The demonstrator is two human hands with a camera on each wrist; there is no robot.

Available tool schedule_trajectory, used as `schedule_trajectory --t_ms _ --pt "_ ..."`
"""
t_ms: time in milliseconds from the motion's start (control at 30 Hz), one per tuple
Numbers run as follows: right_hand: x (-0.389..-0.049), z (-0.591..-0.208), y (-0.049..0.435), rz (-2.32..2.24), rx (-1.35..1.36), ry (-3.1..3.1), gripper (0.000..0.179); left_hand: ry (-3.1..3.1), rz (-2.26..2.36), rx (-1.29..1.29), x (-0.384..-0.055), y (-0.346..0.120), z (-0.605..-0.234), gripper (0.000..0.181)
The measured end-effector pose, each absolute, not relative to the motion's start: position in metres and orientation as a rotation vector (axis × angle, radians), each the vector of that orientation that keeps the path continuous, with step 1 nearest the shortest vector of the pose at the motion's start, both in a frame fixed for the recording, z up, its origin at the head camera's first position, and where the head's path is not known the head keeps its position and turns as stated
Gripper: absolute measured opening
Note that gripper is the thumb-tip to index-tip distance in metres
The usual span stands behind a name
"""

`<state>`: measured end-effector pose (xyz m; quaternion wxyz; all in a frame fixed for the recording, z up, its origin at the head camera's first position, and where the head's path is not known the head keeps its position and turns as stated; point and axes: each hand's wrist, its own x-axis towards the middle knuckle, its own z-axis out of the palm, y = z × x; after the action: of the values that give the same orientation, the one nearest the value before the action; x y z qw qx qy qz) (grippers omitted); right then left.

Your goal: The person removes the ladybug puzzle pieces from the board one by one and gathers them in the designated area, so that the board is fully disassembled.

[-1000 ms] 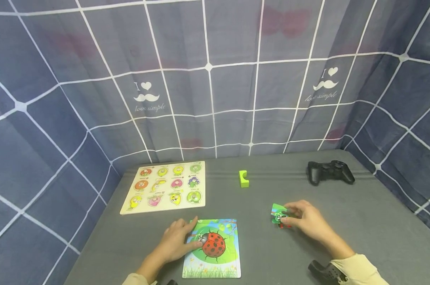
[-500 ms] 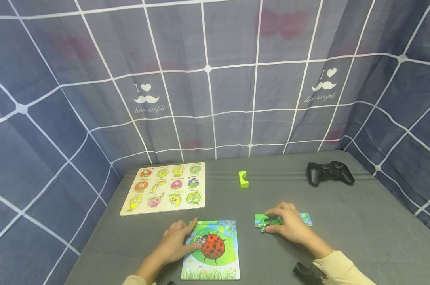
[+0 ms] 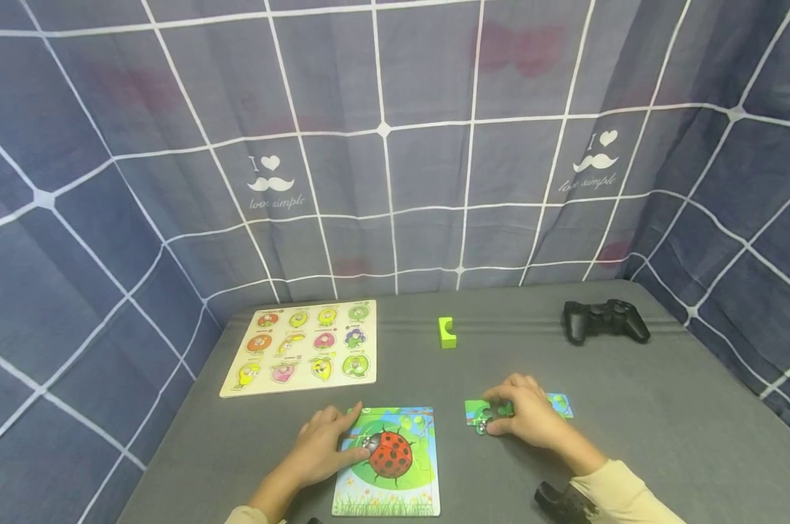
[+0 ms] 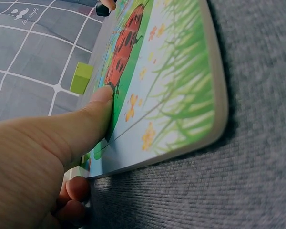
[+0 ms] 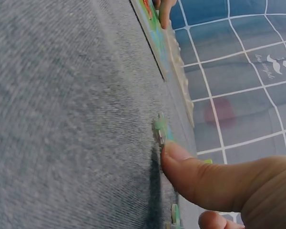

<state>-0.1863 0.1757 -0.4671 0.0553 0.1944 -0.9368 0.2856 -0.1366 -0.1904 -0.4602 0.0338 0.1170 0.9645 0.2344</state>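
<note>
The right hand, lower right of centre in the head view, lies palm down with its fingers curled over a small green puzzle piece, pinching it against the grey counter; the right wrist view shows the thumb pressed to the piece's edge. A second, bluish piece pokes out from behind the hand toward the right. The left hand, at lower centre, rests flat and relaxed on the ladybird puzzle board, fingers straight, the thumb lying on the picture beside the red ladybird, steadying the board rather than gripping it.

The step in hand looks like fetching a loose piece to the board: the piece is gripped but sits apart from the board, to its right. The next move would call for carrying it leftward across the gap, turning it to match an opening, and lowering it flat while the left hand holds the board.

The green piece lies flat, its longer side running roughly left to right in the frame, a knob pointing down toward the viewer. The board lies flat too, long axis running away from the viewer, grass edge nearest.

Farther out stand a green block, a black game controller at the upper right and a wooden peg puzzle to the left.
</note>
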Motion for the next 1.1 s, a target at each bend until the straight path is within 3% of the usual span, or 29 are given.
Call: schedule_trajectory --t_ms 1100 --pt "-0.184 -0.464 0.172 0.902 0.557 -2.917 0.04 2.898 0.734 0.297 -0.135 -0.185 -0.448 0.082"
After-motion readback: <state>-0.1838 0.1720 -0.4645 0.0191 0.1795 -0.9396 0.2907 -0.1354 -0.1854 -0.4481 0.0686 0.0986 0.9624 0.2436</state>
